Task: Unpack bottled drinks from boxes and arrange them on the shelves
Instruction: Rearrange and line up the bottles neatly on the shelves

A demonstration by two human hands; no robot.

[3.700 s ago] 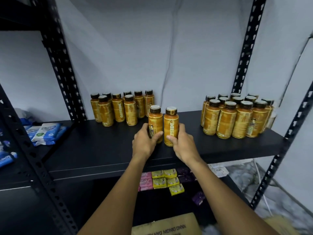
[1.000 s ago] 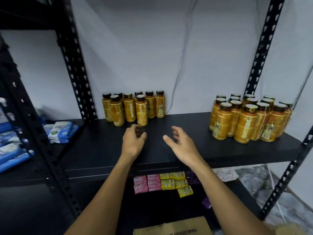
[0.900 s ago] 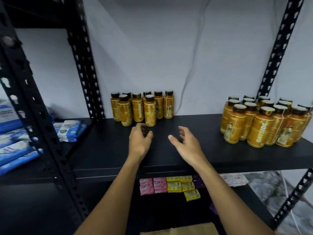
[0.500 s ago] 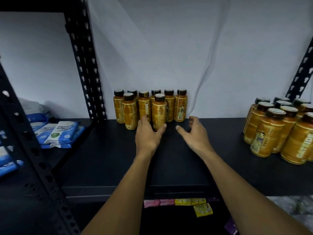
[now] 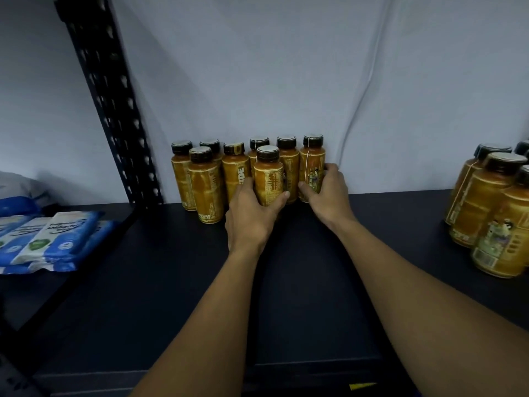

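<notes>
Head view: left hand point(image 5: 252, 216) grips front bottle point(image 5: 268, 179), fingers curled round it. Right hand point(image 5: 326, 193) wraps end bottle point(image 5: 312, 167), rightmost of the back row. Both upright in an orange bottle cluster point(image 5: 206, 184) at the rear of the black shelf point(image 5: 171, 282), by the wall. Second bottle group point(image 5: 492, 207) far right. Blue wipe packs point(image 5: 48, 239) on the shelf to the left.

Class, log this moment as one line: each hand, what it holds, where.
left hand: grips front bottle | right hand: grips rightmost back-row bottle | both bottles upright on black shelf
</notes>
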